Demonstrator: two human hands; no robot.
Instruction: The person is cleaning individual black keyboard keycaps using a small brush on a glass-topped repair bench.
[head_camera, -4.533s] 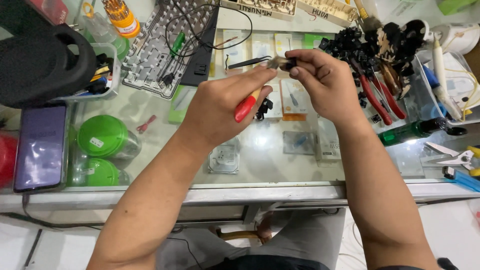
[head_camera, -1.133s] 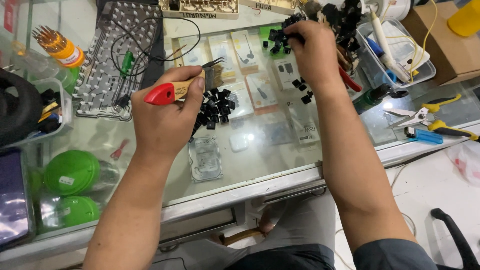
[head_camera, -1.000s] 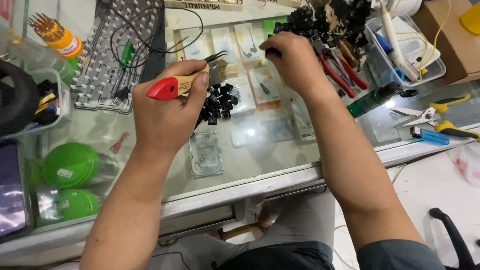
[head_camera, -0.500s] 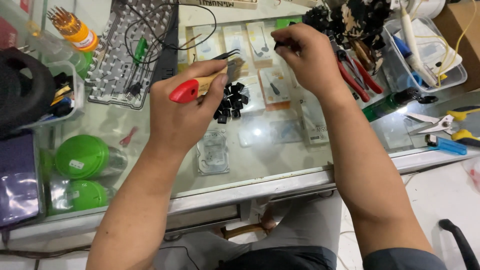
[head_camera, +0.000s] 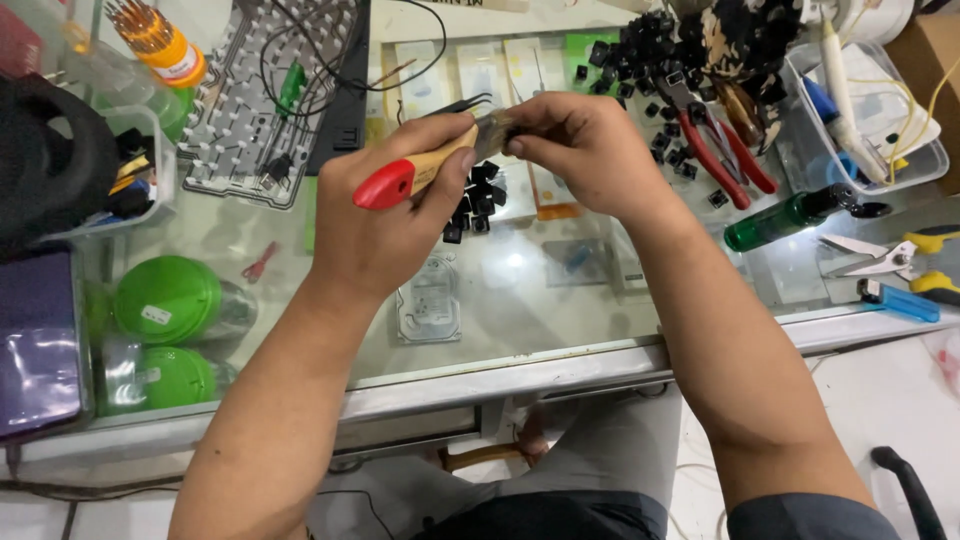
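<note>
My left hand (head_camera: 385, 215) grips a small brush (head_camera: 420, 172) with a wooden handle and a red end, and black tweezers (head_camera: 455, 106) stick out above its fingers. My right hand (head_camera: 580, 150) pinches something small right at the brush's bristle end; the thing is hidden by the fingers. Both hands hover over a glass counter (head_camera: 520, 300). Below them lies a small heap of black keycaps (head_camera: 475, 195). A larger pile of black keycaps (head_camera: 655, 45) lies at the back right.
A stripped keyboard frame (head_camera: 260, 110) with black wires lies at the back left. Red-handled pliers (head_camera: 725, 145), a green bottle (head_camera: 790, 215), scissors (head_camera: 880, 255) and a clear tub (head_camera: 870, 120) stand on the right. Green lids (head_camera: 165, 300) and a black pouch (head_camera: 50, 160) sit on the left.
My right hand has come back from the keycap pile at the back right and now meets the brush tip held in my left hand. The view has shifted slightly.
</note>
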